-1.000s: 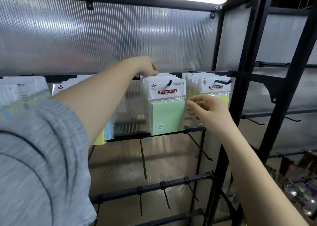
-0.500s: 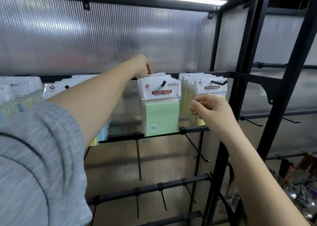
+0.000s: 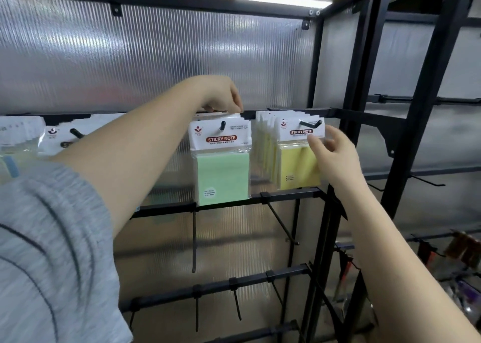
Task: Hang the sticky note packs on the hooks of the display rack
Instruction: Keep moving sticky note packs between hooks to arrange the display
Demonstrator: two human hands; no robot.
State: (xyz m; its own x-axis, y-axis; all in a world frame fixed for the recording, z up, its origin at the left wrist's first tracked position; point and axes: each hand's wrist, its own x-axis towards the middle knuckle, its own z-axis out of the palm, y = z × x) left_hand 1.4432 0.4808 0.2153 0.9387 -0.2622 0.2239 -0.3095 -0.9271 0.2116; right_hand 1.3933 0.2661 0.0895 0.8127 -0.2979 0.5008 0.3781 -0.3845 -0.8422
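A row of green sticky note packs (image 3: 221, 165) hangs on a black hook (image 3: 222, 126) of the rack's top bar. My left hand (image 3: 221, 95) reaches over them and pinches the top edges of the packs behind the front one. To the right, several yellow sticky note packs (image 3: 294, 165) hang on another hook (image 3: 309, 123). My right hand (image 3: 330, 152) touches the right edge of the front yellow pack with loosely bent fingers. More packs (image 3: 52, 137) hang at the far left, partly hidden by my left arm.
The black display rack (image 3: 335, 113) has a ribbed translucent back panel. Lower bars carry several bare hooks (image 3: 194, 241). A second rack section (image 3: 416, 100) stands to the right with bare hooks and some blurred items at the lower right.
My right hand moved up and right from the green pack's edge to the front yellow pack. My left hand stayed on top of the green row.
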